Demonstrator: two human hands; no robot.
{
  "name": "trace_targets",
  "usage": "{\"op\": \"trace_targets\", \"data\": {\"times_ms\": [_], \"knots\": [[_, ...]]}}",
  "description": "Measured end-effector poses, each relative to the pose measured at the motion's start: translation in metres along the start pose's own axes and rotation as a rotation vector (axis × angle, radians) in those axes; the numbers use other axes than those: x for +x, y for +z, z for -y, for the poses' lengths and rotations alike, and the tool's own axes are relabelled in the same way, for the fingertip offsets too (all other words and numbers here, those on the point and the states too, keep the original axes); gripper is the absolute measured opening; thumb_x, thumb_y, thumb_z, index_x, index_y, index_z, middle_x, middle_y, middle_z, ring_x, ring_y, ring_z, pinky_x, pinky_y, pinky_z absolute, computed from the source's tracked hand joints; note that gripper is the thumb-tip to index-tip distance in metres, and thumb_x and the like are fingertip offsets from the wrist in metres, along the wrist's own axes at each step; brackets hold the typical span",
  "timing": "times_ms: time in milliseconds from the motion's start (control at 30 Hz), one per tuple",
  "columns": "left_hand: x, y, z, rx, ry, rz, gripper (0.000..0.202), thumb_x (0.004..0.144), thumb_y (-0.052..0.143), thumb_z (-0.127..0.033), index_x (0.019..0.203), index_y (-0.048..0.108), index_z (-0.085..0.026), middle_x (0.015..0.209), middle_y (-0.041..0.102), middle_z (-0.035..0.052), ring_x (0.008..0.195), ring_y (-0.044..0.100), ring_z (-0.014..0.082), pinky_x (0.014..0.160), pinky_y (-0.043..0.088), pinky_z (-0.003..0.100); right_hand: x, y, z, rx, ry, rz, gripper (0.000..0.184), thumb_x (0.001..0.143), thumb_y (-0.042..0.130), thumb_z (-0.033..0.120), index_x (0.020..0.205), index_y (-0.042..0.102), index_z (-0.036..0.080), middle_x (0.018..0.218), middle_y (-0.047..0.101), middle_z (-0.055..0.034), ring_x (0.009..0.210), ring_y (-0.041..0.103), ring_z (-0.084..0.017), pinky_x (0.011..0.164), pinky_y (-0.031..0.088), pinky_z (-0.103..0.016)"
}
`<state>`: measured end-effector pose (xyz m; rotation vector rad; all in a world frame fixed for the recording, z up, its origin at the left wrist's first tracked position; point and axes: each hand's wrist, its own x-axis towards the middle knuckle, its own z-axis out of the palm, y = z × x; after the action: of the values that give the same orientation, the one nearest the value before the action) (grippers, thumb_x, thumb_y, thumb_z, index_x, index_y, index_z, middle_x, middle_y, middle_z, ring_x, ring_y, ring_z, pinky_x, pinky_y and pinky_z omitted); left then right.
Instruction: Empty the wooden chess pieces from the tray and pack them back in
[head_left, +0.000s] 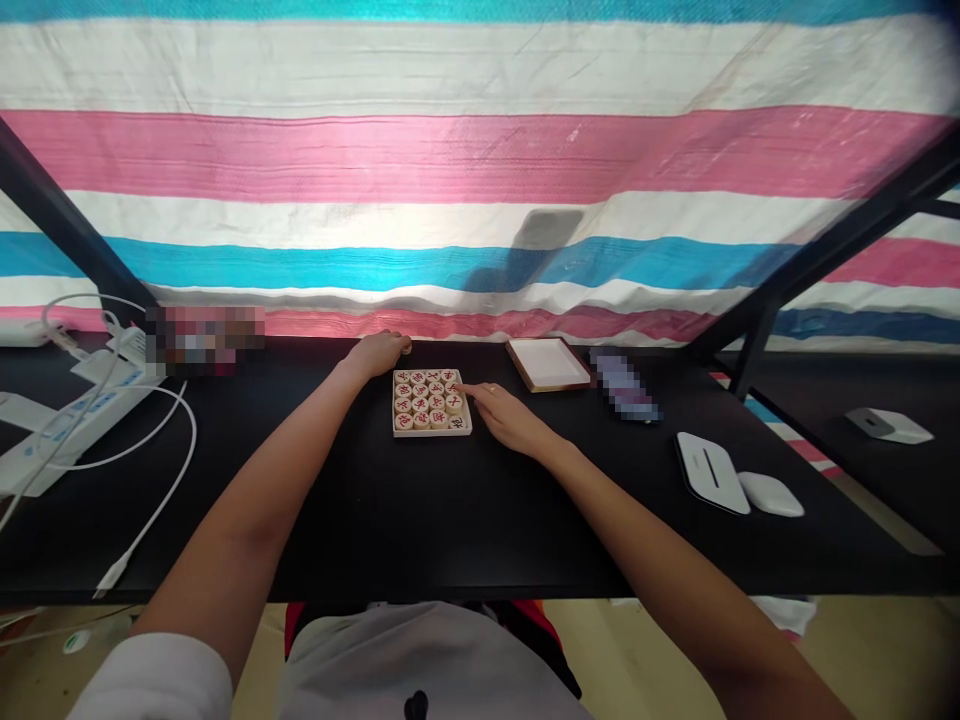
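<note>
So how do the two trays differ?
The near tray is packed with round pieces; the far tray is empty, white inside. The near tray has the left hand at its back corner and the right hand at its side; the far tray lies untouched. Both are shallow, squarish, flat on the table.

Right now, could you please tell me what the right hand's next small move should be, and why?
Probably pinch the far-right corner piece and lift it straight up. The index fingertip of the right hand rests on that piece in the box, no grip is closed yet, and the left hand sits curled at the box's far-left corner.
</note>
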<state>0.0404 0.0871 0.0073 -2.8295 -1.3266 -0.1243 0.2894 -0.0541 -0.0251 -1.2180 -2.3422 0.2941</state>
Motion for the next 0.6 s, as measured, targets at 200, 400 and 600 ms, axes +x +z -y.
{"op": "trace_targets", "data": {"times_ms": [200,400,600], "knots": [[-0.029,-0.005,0.011,-0.083,-0.08,-0.024,0.025,0.087,0.049,-0.031,0.105,0.062,-0.02,0.108,0.067,0.0063,0.1,0.059,0.0231,0.075,0.046,0.029,0.001,-0.002,0.004,-0.008,0.017,0.006,0.043,0.097,0.03,0.021,0.137,0.044,0.027,0.114,0.061,-0.0093,0.105,0.055,-0.025,0.096,0.045,-0.047],[-0.049,-0.008,0.012,-0.285,-0.157,-0.062,0.018,0.081,0.056,-0.033,0.09,0.064,-0.02,0.091,0.068,0.0037,0.081,0.061,0.019,0.068,0.045,0.027,0.001,-0.001,0.002,-0.005,0.028,0.002,0.041,0.096,0.034,0.023,0.136,0.044,0.026,0.115,0.061,-0.0092,0.106,0.055,-0.025,0.097,0.045,-0.046],[-0.086,-0.021,-0.041,-0.766,-0.156,-0.247,0.038,0.072,0.068,-0.035,0.105,0.064,-0.017,0.085,0.065,0.0019,0.071,0.058,0.0132,0.067,0.049,0.025,0.001,0.0,0.001,-0.014,0.016,-0.005,0.042,0.096,0.034,0.022,0.136,0.044,0.025,0.115,0.061,-0.0093,0.105,0.055,-0.025,0.095,0.046,-0.046]]}}
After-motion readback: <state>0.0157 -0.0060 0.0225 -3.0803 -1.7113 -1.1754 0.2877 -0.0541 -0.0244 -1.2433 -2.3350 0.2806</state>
